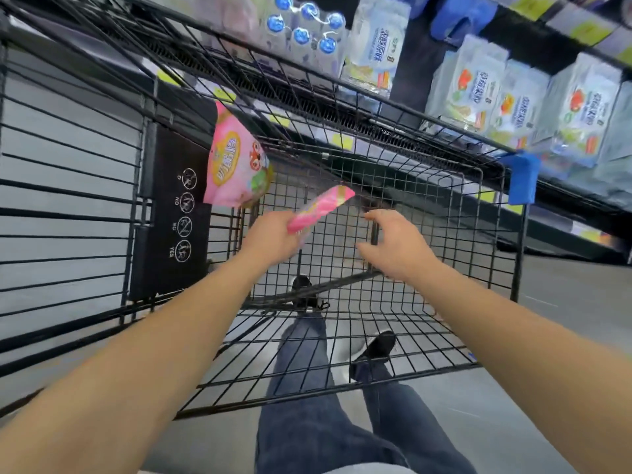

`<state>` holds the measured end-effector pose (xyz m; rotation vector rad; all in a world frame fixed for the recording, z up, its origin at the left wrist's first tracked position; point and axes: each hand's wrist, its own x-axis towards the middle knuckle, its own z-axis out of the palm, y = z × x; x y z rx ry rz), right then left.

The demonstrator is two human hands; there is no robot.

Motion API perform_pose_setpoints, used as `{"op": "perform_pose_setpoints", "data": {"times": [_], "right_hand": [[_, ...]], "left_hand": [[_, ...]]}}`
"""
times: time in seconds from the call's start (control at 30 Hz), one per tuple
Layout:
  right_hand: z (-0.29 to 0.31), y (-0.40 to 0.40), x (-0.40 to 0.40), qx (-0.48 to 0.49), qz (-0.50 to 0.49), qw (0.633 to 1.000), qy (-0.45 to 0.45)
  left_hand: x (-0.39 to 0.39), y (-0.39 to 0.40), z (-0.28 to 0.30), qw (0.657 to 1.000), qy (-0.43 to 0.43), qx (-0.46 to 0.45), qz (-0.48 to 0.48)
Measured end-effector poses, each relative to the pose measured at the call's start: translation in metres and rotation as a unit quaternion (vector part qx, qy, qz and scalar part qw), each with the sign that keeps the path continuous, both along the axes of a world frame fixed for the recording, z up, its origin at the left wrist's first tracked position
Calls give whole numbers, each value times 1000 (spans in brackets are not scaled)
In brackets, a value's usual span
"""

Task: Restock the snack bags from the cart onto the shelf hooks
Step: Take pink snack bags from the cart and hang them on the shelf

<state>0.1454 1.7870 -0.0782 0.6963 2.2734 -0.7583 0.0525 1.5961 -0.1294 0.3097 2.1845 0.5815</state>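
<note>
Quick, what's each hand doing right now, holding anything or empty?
Left hand: grip closed on a pink snack bag, held over the cart.
Right hand: open, fingers spread and loosely bent, holding nothing.

Both arms outstretched; left hand (273, 237) gripping, right hand (396, 244) loosely spread.

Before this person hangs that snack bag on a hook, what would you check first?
1. Left hand holds a pink snack bag: ok.
2. Right hand free to help: ok, fingers spread, holding nothing.
3. Other pink snack bag in the cart, at its black panel: ok.
4. Bag's hang hole facing up: cannot tell, blurred.
5. Free shelf hook in sight: cannot tell.
</note>
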Motion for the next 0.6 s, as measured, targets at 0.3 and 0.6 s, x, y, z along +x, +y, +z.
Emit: {"op": "perform_pose_setpoints", "data": {"times": [0.3,0.6], "right_hand": [[51,13,44,-215,-171,959,63],[71,3,74,-272,-380,875,126]], "left_hand": [[8,-26,98,951,-258,167,-39],[35,-7,121,847,-247,341,323]]}}
